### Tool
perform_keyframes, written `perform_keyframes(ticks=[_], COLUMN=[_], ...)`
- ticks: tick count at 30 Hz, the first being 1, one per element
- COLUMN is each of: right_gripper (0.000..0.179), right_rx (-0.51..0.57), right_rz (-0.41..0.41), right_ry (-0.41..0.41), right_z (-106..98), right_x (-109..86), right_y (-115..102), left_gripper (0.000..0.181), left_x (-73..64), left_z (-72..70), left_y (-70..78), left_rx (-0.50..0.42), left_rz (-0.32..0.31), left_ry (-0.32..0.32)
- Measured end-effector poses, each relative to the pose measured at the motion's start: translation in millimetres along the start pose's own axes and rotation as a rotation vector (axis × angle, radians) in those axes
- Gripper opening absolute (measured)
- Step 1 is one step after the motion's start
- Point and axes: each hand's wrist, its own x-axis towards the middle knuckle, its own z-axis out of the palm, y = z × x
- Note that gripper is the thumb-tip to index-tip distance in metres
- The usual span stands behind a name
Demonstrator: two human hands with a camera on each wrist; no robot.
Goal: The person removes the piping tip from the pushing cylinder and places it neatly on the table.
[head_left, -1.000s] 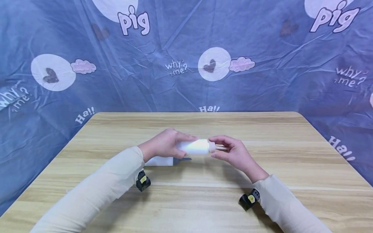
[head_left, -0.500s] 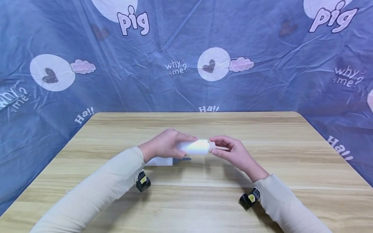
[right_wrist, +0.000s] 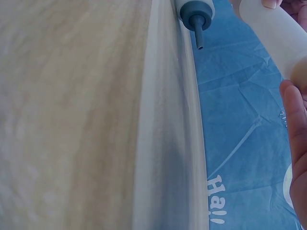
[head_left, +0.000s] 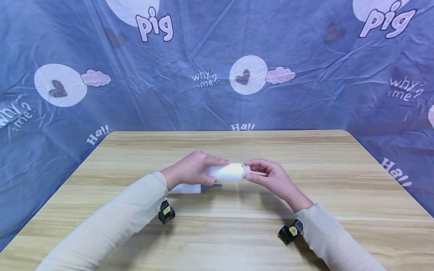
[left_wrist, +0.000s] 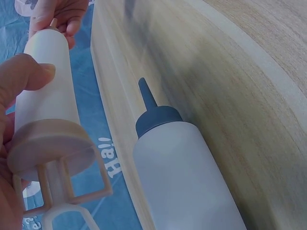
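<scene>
A white squeeze bottle lies level in the air above the table, gripped round its body by my left hand. On its right end my right hand pinches the pale cap, and a thin pale nozzle points into that palm. The left wrist view shows a beige disc at the bottle's near end, with open frame bars behind it. Below the left hand, another white squeeze bottle with a grey-blue nozzle cap lies on its side, partly hidden in the head view.
The wooden table stretches under both arms. Behind it hangs a blue printed cloth. Small black cameras sit under both wrists. The table's far edge runs well beyond the hands.
My right thumb has shifted slightly upward against the pale cap, and the nozzle shows as one thin rod instead of two pale lines. The left hand and both bottles stay in place.
</scene>
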Motion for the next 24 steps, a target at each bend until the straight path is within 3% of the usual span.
perform_keyframes(ticks=[24], right_gripper=[0.042], right_rx=[0.038], right_rz=[-0.033], right_ry=[-0.019], right_z=[-0.2], right_x=[1.0], right_y=[0.8], left_gripper=[0.054], left_x=[-0.1], left_z=[-0.2], left_y=[-1.7], left_rx=[0.003], left_rz=[-0.005], left_ry=[-0.022])
